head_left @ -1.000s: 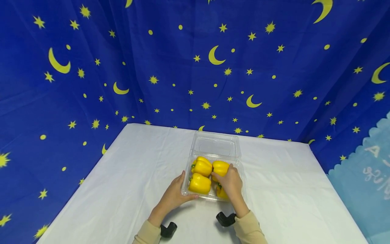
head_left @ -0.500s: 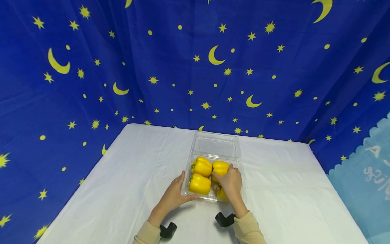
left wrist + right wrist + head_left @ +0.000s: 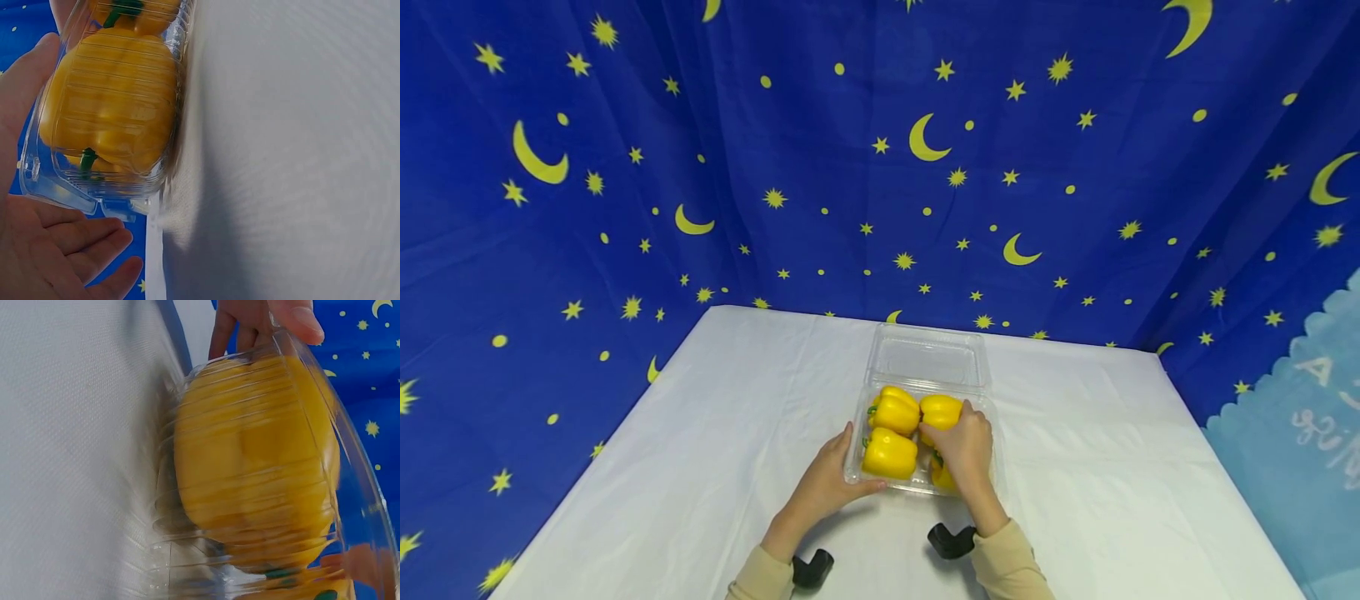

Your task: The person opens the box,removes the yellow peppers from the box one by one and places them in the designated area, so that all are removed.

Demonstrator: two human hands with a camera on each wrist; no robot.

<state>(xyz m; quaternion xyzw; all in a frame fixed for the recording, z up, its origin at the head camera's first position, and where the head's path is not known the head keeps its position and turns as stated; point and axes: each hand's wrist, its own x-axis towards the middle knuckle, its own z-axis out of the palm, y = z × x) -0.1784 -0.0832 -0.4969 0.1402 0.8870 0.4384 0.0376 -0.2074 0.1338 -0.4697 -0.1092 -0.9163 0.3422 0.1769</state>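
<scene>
Several yellow bell peppers lie in a clear plastic clamshell box (image 3: 910,487), its lid (image 3: 927,357) folded back at the far side. Two of them, the far left pepper (image 3: 898,408) and the near left pepper (image 3: 889,455), are fully visible. My left hand (image 3: 826,482) rests around the box's near left corner, thumb along the front edge, fingers fairly straight in the left wrist view. My right hand (image 3: 967,450) reaches inside and grips the far right pepper (image 3: 940,408) between thumb and fingers. It partly hides the near right pepper (image 3: 938,473), seen large through the ribbed wall in the right wrist view.
A white cloth (image 3: 760,400) covers the table. Blue star-and-moon curtains (image 3: 820,167) rise behind it and at the sides, and a light blue cloth (image 3: 1292,442) hangs at the right. Black wrist mounts (image 3: 952,542) stick out at both sleeves.
Hands, peppers and box keep nearly the same places. Only a slight shift of the whole head view shows.
</scene>
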